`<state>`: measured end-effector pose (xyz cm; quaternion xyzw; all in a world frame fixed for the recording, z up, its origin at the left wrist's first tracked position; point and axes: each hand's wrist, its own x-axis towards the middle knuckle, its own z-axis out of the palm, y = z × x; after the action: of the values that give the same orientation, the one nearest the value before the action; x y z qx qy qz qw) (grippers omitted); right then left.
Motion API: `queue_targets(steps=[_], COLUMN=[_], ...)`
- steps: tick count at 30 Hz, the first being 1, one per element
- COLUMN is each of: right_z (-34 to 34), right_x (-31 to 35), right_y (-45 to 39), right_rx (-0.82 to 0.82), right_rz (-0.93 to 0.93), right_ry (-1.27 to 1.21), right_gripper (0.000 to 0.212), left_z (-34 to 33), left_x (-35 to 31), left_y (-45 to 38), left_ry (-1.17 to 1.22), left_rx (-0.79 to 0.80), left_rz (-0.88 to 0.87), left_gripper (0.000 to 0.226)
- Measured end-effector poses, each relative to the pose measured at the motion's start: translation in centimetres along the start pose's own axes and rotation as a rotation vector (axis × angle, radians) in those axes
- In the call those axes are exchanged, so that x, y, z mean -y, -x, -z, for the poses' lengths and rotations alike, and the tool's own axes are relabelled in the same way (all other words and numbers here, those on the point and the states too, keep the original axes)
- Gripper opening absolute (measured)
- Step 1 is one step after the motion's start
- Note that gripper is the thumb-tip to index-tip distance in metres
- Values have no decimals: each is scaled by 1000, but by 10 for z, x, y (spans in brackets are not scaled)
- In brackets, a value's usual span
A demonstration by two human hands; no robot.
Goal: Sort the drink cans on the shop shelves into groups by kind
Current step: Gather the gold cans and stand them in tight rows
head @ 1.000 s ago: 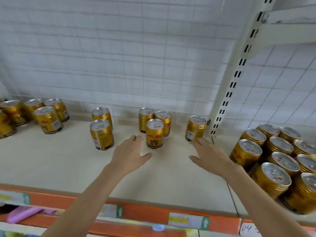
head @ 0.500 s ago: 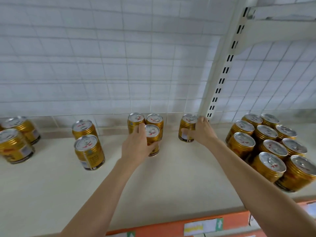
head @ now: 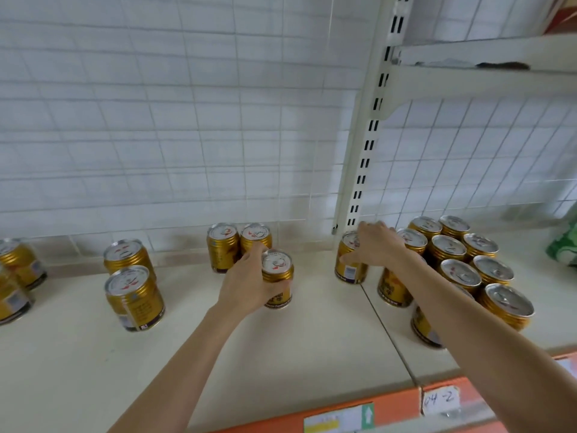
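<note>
Gold drink cans with silver tops stand on a cream shelf (head: 312, 354). My left hand (head: 246, 285) grips the front can (head: 278, 273) of a group of three; the other two cans (head: 239, 245) stand just behind it by the wall. My right hand (head: 377, 245) grips a single gold can (head: 348, 270) beside the white slotted upright (head: 365, 170). A packed cluster of the same gold cans (head: 462, 264) fills the shelf section to the right of my right arm.
Two more gold cans (head: 131, 285) stand at the left, with others (head: 15, 276) at the far left edge. A wire grid backs the shelf. An orange price strip (head: 359, 414) runs along the front edge. A green package (head: 565, 245) sits far right.
Both hands reached forward from over the open shelf and closed around cans: the left on the front can of the three, the right on the single can by the upright.
</note>
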<state>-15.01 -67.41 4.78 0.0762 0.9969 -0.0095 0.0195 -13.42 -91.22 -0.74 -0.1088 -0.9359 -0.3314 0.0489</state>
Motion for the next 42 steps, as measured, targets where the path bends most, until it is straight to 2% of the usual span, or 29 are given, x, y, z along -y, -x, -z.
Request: queue_targets(steps=[6,11,14,18,22,25,28,33,36,42], right_z=[-2,12,14,-9,-42,-61,-71,-86,-95,-97], right_x=[-29,-40,-54,-72,-80,-80,-77,-63,-43,21], right_y=[1,38,83,140,164,165,163,154,143,115], right_rx=[-38,-260,-340,-339,-304,-243,-154,-100,-119,-190], right_rz=[-79,45,193,338,226,227,281,441,512,732], right_ry=[159,25,-103,-287,-388,-372,-324,-333,-416,-391], right_gripper=[73,40,30,21,21,27,37,41,39,42], left_z=[-26,-48,-61,-78,-89,-93,-91,-69,-43,23], left_x=[-40,-68,-86,-104,-119,-122,-110,-61,-27,29], left_y=[2,5,7,7,11,16,28,71,98,139], left_ry=[27,54,71,90,91,82,-21,-336,-434,-568], left_rx=[102,173,169,180,162,152,171,125,55,-80], left_rz=[-90,-112,-142,-174,-200,-192,-213,-293,-200,-5], left_gripper=[70,69,64,63,67,70,67,49,46,42])
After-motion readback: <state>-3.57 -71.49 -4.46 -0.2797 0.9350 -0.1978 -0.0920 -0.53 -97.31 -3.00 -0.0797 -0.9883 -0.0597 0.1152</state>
